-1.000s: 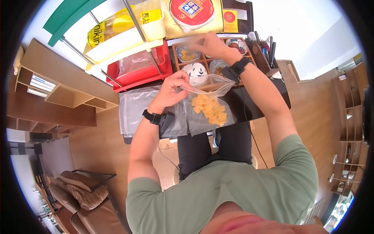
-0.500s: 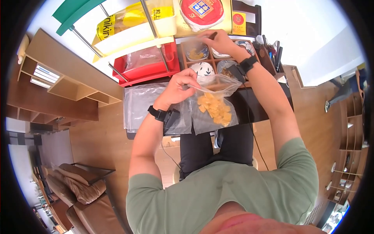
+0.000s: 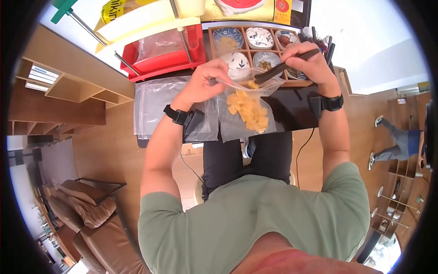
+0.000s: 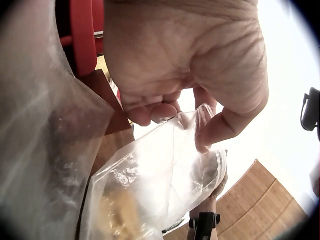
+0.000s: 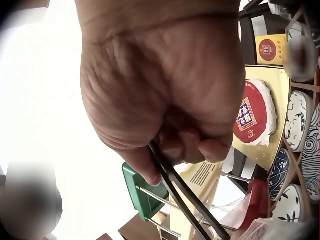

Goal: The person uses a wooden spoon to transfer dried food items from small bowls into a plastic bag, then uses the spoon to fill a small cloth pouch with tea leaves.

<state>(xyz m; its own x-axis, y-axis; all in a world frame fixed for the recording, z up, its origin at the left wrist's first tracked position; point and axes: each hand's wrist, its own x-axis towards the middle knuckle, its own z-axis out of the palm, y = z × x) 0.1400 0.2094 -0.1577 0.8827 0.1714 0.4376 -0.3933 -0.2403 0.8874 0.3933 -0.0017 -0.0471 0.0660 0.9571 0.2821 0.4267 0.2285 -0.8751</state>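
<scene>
There are two wristbands (image 3: 175, 115), one pair of tongs (image 3: 273, 71) and probably six bowls (image 3: 260, 38), some partly hidden.

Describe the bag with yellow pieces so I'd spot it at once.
Start at the dark table before the seated person. Near its edge, in front of the divided wooden box, the left hand pinches the mouth of a clear bag. Unlike the flat clear bags to its left, this one has a heap of yellow pieces inside.

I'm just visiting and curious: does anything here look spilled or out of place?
Nothing stands out: no yellow pieces show spilled around the clear bag, and the patterned bowls sit in the divided wooden tray.
</scene>
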